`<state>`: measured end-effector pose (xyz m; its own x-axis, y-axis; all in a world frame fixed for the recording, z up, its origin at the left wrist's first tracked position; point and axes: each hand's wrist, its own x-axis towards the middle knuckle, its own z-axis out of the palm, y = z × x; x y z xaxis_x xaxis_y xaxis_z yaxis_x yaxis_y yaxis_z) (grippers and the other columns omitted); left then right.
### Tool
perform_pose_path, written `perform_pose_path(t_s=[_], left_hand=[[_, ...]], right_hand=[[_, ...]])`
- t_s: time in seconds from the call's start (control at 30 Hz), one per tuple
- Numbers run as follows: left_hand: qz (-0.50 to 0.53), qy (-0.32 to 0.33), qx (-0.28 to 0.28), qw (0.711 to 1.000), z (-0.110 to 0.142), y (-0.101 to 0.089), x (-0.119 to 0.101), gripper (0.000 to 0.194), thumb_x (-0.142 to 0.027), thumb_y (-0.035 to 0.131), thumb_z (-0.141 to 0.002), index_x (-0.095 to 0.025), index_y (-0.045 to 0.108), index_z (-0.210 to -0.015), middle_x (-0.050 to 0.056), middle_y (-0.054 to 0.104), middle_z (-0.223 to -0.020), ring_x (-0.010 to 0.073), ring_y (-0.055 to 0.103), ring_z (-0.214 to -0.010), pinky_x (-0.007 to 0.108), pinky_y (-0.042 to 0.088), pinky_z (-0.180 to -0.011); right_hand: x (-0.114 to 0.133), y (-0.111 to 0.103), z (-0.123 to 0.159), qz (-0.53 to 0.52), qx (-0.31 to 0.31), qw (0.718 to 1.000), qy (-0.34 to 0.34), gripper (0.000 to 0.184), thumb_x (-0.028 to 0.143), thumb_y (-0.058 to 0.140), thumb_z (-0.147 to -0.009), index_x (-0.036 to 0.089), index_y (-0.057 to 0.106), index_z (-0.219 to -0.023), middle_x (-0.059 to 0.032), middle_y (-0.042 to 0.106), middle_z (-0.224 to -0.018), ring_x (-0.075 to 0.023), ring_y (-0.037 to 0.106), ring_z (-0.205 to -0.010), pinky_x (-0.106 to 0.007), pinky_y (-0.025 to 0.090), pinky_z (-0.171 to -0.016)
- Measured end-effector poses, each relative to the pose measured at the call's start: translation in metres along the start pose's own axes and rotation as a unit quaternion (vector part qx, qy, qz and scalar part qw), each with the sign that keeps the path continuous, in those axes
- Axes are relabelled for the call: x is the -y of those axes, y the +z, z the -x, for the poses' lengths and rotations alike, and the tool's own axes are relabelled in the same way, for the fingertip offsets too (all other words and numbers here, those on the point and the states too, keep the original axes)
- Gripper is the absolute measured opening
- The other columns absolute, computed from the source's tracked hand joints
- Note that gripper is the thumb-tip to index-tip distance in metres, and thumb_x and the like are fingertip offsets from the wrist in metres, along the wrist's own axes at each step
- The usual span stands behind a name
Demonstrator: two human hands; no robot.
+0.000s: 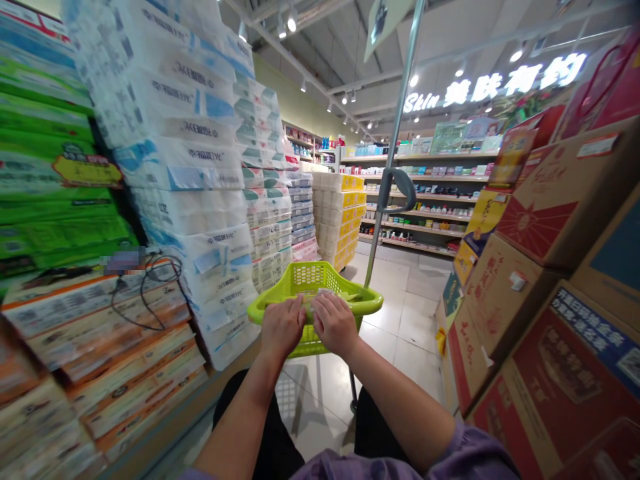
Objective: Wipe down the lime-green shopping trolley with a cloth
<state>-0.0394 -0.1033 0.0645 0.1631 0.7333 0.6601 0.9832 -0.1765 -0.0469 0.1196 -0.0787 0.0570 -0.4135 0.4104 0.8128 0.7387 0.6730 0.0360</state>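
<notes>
A lime-green shopping cart (320, 272) with perforated basket walls stands right in front of me. My left hand (284, 325) is wrapped over the near rim, left of the middle. Close beside it, my right hand (336, 323) grips the same rim, its fingers curled over the edge. The two hands nearly touch. Most of the basket's inside is hidden, though something pale shows by the right fingers. A metal pole (395, 147) with a grey hook rises at the basket's right side.
Tall stacks of wrapped tissue packs (200, 167) line the left, with green packs (45, 173) nearer. Cardboard boxes (505, 293) are piled along the right. White floor tiles (405, 307) run between them toward stocked shelves (425, 193) at the back.
</notes>
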Motion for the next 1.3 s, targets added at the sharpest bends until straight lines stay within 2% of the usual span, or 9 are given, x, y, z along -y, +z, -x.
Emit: perform_pose_path(t_s=[0.17, 0.33, 0.4, 0.5, 0.6, 0.87, 1.03, 1.1, 1.3], left_hand=[[0.015, 0.008, -0.005, 1.000, 0.001, 0.000, -0.001, 0.041, -0.034, 0.034, -0.095, -0.017, 0.059, -0.122, 0.012, 0.069, -0.104, 0.0230, 0.063, -0.092, 0.040, 0.043, -0.085], [0.021, 0.011, 0.003, 1.000, 0.001, -0.001, -0.001, 0.042, -0.039, 0.038, -0.094, -0.018, 0.058, -0.124, 0.011, 0.069, -0.105, 0.0234, 0.063, -0.095, 0.040, 0.042, -0.087], [0.022, 0.015, 0.006, 1.000, 0.002, -0.002, 0.000, 0.043, -0.041, 0.039, -0.094, -0.018, 0.057, -0.125, 0.010, 0.069, -0.105, 0.0233, 0.063, -0.095, 0.040, 0.042, -0.087], [0.021, 0.015, 0.008, 1.000, 0.004, -0.003, 0.000, 0.043, -0.043, 0.039, -0.094, -0.019, 0.056, -0.125, 0.009, 0.069, -0.106, 0.0235, 0.062, -0.096, 0.040, 0.041, -0.086], [0.021, 0.012, 0.009, 1.000, 0.004, -0.004, -0.001, 0.044, -0.043, 0.038, -0.094, -0.018, 0.056, -0.125, 0.009, 0.068, -0.107, 0.0240, 0.062, -0.097, 0.040, 0.041, -0.086], [0.030, 0.002, 0.004, 1.000, 0.006, -0.005, 0.000, 0.043, -0.043, 0.038, -0.094, -0.020, 0.056, -0.125, 0.010, 0.068, -0.107, 0.0242, 0.061, -0.097, 0.041, 0.041, -0.089], [0.026, 0.006, 0.005, 1.000, 0.008, -0.005, 0.000, 0.044, -0.043, 0.037, -0.094, -0.020, 0.055, -0.127, 0.010, 0.068, -0.107, 0.0240, 0.061, -0.097, 0.041, 0.041, -0.089], [0.024, 0.006, 0.004, 1.000, 0.008, -0.005, 0.001, 0.044, -0.043, 0.037, -0.094, -0.019, 0.055, -0.127, 0.010, 0.068, -0.108, 0.0240, 0.061, -0.097, 0.041, 0.040, -0.089], [0.034, 0.003, 0.005, 0.999, 0.009, -0.004, 0.004, 0.043, -0.043, 0.038, -0.094, -0.020, 0.056, -0.126, 0.010, 0.068, -0.108, 0.0240, 0.061, -0.098, 0.041, 0.041, -0.090]], right_hand=[[-0.014, -0.006, -0.006, 0.042, 0.026, 0.992, 0.113, 0.020, 0.020, 0.045, -0.089, 0.019, 0.064, -0.081, -0.0064, 0.065, -0.084, -0.0201, 0.055, -0.086, -0.032, 0.040, -0.081], [-0.020, -0.005, 0.003, 0.022, -0.005, 0.996, 0.086, 0.024, 0.020, 0.042, -0.092, 0.016, 0.062, -0.104, -0.0095, 0.065, -0.104, -0.0225, 0.052, -0.105, -0.033, 0.038, -0.092], [-0.023, -0.008, 0.002, 0.029, 0.022, 0.994, 0.107, 0.023, 0.021, 0.042, -0.092, 0.016, 0.063, -0.102, -0.0088, 0.066, -0.101, -0.0218, 0.055, -0.099, -0.032, 0.040, -0.087], [-0.028, -0.013, -0.009, 0.060, 0.093, 0.971, 0.213, 0.024, 0.024, 0.042, -0.093, 0.018, 0.064, -0.085, -0.0057, 0.067, -0.084, -0.0184, 0.059, -0.077, -0.028, 0.039, -0.070], [-0.032, -0.016, -0.015, 0.082, 0.119, 0.954, 0.264, 0.028, 0.028, 0.041, -0.094, 0.019, 0.063, -0.079, -0.0040, 0.068, -0.078, -0.0164, 0.059, -0.069, -0.028, 0.036, -0.067], [-0.047, -0.018, 0.021, 0.053, 0.026, 0.993, 0.099, 0.030, 0.025, 0.038, -0.093, 0.016, 0.064, -0.102, -0.0083, 0.068, -0.090, -0.0196, 0.061, -0.087, -0.032, 0.037, -0.084], [-0.049, -0.025, -0.008, 0.090, 0.198, 0.937, 0.275, 0.034, 0.032, 0.036, -0.093, 0.020, 0.065, -0.079, -0.0043, 0.067, -0.073, -0.0169, 0.060, -0.064, -0.028, 0.036, -0.062], [-0.049, -0.025, -0.013, 0.092, 0.216, 0.929, 0.285, 0.035, 0.034, 0.037, -0.093, 0.021, 0.065, -0.078, -0.0042, 0.067, -0.073, -0.0168, 0.059, -0.061, -0.027, 0.034, -0.058], [-0.057, -0.017, 0.025, 0.078, 0.021, 0.993, 0.089, 0.028, 0.025, 0.037, -0.091, 0.017, 0.064, -0.086, -0.0067, 0.066, -0.078, -0.0186, 0.059, -0.076, -0.030, 0.038, -0.074]])
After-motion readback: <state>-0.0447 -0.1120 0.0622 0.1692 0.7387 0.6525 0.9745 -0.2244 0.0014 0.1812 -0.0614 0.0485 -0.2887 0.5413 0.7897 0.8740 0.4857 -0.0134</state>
